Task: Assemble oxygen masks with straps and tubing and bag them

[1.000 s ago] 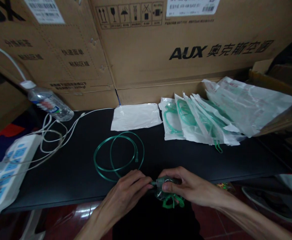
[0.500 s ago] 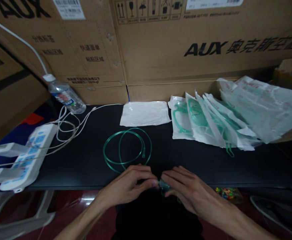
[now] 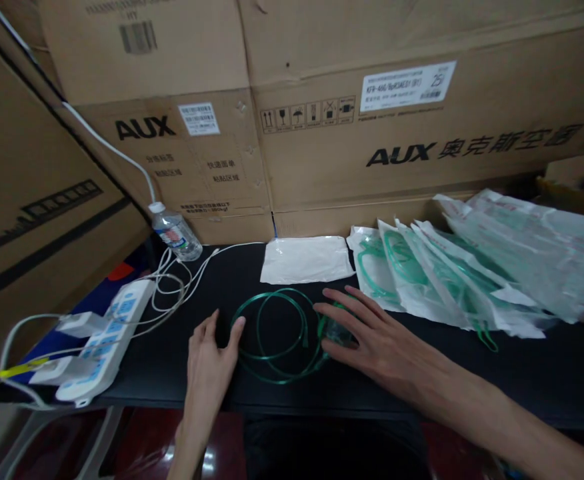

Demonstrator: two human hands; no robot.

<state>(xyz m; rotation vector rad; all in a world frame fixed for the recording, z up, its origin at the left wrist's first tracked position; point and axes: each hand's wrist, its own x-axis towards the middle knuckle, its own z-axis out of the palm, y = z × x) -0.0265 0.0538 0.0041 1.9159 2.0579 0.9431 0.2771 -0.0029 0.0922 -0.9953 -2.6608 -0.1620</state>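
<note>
Green clear tubing [image 3: 272,357] lies in loose loops on the black table. Its right side meets a clear green-tinted oxygen mask [image 3: 339,331], partly covered by my right hand [image 3: 372,330]. The fingers of that hand are spread over and around the mask, with the thumb apart on the near side. Whether they touch it I cannot tell. To the left of the loops, my left hand [image 3: 213,350] is open and empty, its thumb near the outer edge of the tubing.
A flat white packet [image 3: 306,261] lies behind the tubing. Several clear bags [image 3: 412,267] with green tubing are stacked at the right. At the left are a power strip [image 3: 109,340], white cables and a plastic bottle [image 3: 177,233]. Large cardboard boxes [image 3: 317,173] form the back.
My hands have parted from the table's front edge. The right one has moved forward onto the table with the mask; the left has shifted left and opened. The view has tilted up.
</note>
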